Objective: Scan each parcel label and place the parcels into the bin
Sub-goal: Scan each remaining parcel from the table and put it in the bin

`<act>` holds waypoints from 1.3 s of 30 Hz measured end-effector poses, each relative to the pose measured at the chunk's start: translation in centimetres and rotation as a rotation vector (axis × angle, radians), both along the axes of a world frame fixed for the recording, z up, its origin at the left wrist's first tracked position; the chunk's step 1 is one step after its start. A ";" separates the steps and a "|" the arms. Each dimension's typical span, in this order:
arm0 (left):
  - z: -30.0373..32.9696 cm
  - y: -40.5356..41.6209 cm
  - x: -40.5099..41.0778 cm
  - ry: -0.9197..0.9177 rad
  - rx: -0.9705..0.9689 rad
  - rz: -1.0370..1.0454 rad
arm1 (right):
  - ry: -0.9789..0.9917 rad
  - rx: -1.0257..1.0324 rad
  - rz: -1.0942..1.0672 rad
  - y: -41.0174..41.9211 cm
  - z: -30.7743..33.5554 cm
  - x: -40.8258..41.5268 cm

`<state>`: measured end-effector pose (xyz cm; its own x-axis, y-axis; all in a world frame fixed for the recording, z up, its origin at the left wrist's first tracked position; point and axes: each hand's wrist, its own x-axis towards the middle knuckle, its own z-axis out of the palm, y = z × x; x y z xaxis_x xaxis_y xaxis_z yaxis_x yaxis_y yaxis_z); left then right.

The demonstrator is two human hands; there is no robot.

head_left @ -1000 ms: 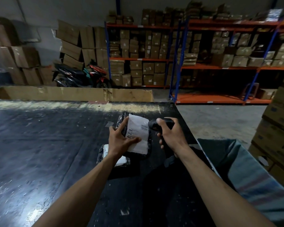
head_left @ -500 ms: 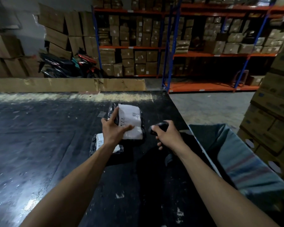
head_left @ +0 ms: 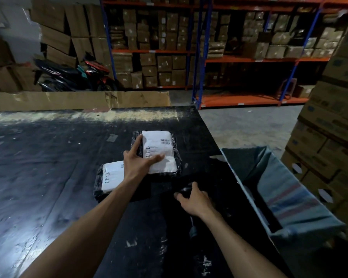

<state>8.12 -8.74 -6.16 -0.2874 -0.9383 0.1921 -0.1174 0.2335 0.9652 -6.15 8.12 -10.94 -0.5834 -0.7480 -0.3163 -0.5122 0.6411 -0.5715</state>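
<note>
A black-wrapped parcel (head_left: 161, 145) with a white label and barcode lies on the dark table (head_left: 48, 157). My left hand (head_left: 138, 161) grips its near left edge, thumb across the label. A second black parcel (head_left: 111, 177) with a white label lies just left and nearer, partly under my left forearm. My right hand (head_left: 193, 197) rests low on the table, fingers closed over the black handheld scanner (head_left: 184, 190), which is mostly hidden. The bin (head_left: 285, 197), a grey-blue striped sack with an open mouth, hangs at the table's right edge.
A cardboard sheet (head_left: 78, 100) stands along the table's far edge. Stacked cartons (head_left: 329, 125) rise at the right beside the bin. Behind are orange-and-blue shelving racks (head_left: 201, 57) full of boxes and a parked motorbike (head_left: 72, 76).
My right hand has lowered the scanner from beside the label down onto the table, nearer to me. The parcel under my left hand has tipped flat onto the table.
</note>
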 end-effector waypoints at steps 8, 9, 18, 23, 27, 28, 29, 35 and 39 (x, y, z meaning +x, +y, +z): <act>-0.3 1.5 -9.2 0.119 0.058 -0.107 | -0.206 -0.482 -0.099 0.8 6.0 -10.5; -0.4 2.1 -10.8 0.133 0.075 -0.129 | -0.223 -0.507 -0.085 1.1 6.4 -11.9; -1.7 9.0 -26.1 -0.009 0.126 -0.433 | -0.309 -0.700 -0.254 4.2 3.3 -25.7; -6.8 8.7 -31.4 -0.651 -0.046 -0.392 | -0.439 -0.642 -0.411 7.3 -1.0 -34.8; -11.2 7.2 -33.1 -1.066 -0.356 -0.418 | -0.396 -0.506 -0.369 8.1 -5.9 -39.1; -12.1 6.9 -33.2 -1.106 -0.409 -0.425 | -0.390 -0.471 -0.349 7.9 -7.2 -39.7; -12.8 6.6 -33.2 -1.134 -0.455 -0.417 | -0.392 -0.439 -0.336 7.7 -8.5 -40.2; -13.8 6.5 -33.2 -1.173 -0.519 -0.393 | -0.429 -0.267 -0.261 3.7 -16.2 -41.0; -13.4 6.7 -33.2 -1.179 -0.513 -0.400 | -0.480 -0.231 -0.161 0.4 -19.8 -39.9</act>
<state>-25.03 -2.02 -19.57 -0.7584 -0.6493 -0.0560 -0.6503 0.7483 0.1307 -46.10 8.50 -30.73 -0.5266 -0.7429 -0.4133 -0.0653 0.5201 -0.8516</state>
